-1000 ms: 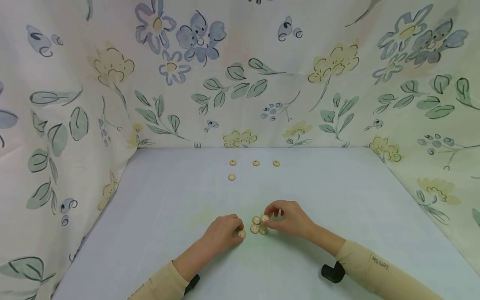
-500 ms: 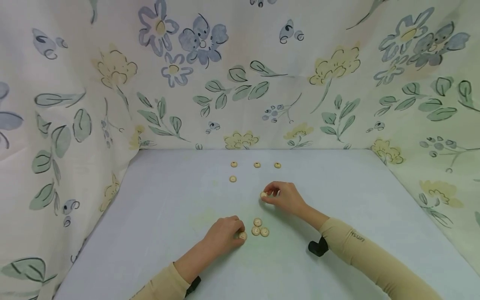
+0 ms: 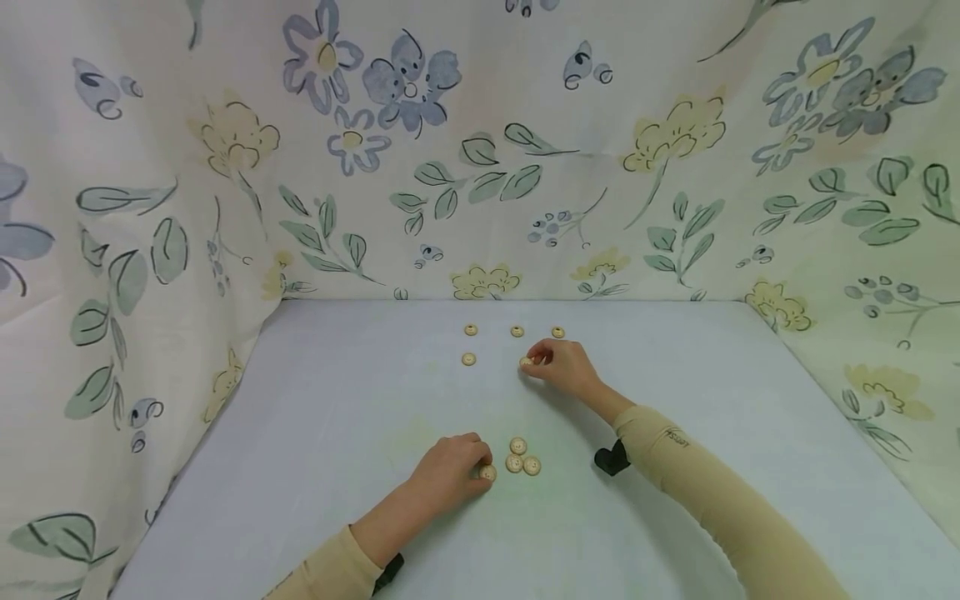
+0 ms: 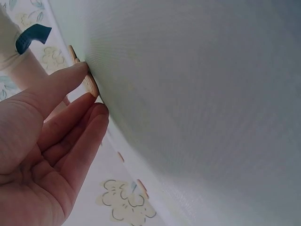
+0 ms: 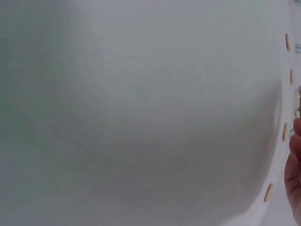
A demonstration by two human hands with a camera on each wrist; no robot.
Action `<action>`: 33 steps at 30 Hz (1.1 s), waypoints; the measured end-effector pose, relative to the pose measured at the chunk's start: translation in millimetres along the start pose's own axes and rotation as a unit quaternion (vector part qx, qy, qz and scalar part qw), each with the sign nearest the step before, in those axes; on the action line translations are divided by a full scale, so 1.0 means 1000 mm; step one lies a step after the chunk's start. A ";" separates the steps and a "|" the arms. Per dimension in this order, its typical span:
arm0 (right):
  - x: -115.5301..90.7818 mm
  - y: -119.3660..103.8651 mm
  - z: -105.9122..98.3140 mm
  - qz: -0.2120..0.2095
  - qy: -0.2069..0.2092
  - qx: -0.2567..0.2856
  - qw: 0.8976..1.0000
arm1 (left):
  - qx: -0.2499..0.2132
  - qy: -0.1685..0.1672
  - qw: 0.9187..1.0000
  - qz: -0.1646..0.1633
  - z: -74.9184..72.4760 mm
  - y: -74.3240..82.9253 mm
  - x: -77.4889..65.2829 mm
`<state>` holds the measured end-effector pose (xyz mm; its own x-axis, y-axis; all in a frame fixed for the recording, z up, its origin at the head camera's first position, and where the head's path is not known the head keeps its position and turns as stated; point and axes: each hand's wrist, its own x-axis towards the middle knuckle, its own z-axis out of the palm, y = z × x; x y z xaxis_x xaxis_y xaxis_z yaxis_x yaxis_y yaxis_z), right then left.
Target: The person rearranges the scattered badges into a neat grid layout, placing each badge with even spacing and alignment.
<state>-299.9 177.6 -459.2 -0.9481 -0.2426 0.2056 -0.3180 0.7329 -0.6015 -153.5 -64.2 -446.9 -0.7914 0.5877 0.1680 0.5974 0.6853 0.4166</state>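
Note:
Between thumb and fingers, my right hand (image 3: 564, 367) pinches a round wooden button (image 3: 526, 363), just in front of the back row of buttons. In the right wrist view only a sliver of that hand (image 5: 293, 174) shows at the right edge. My left hand (image 3: 452, 472) stays low at the front middle, its thumb and fingers holding another wooden button (image 3: 487, 473). The left wrist view shows this button (image 4: 91, 85) at the fingertips, close to the table. Right of the left hand, three buttons (image 3: 515, 463) lie in a tight cluster.
Along the table's (image 3: 360, 392) far side lie three buttons in a row, the middle one (image 3: 517, 332) behind the right hand. One more button (image 3: 468, 359) sits in front of the row's left end. A flowered cloth (image 3: 480, 167) hangs behind and at both sides.
The right hand has lifted a button from the front cluster and carried it back toward the far row. The cluster went from four buttons to three. The left hand has stayed in place.

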 end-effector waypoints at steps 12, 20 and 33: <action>0.016 0.004 0.013 0.042 -0.008 -0.007 0.999 | -0.003 0.006 1.000 0.001 0.000 0.001 -0.002; 0.019 0.005 0.017 0.041 -0.013 -0.009 0.999 | 0.001 0.008 1.000 0.006 0.000 0.001 -0.002; 0.021 0.005 0.021 0.038 -0.014 -0.006 0.999 | -0.002 0.014 1.000 0.003 0.000 0.000 -0.002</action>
<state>-321.7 162.9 -474.4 -0.9693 -0.2034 0.1382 -0.2453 0.7579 -0.6046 -151.9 -64.5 -447.4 -0.7912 0.5796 0.1952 0.6016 0.6802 0.4187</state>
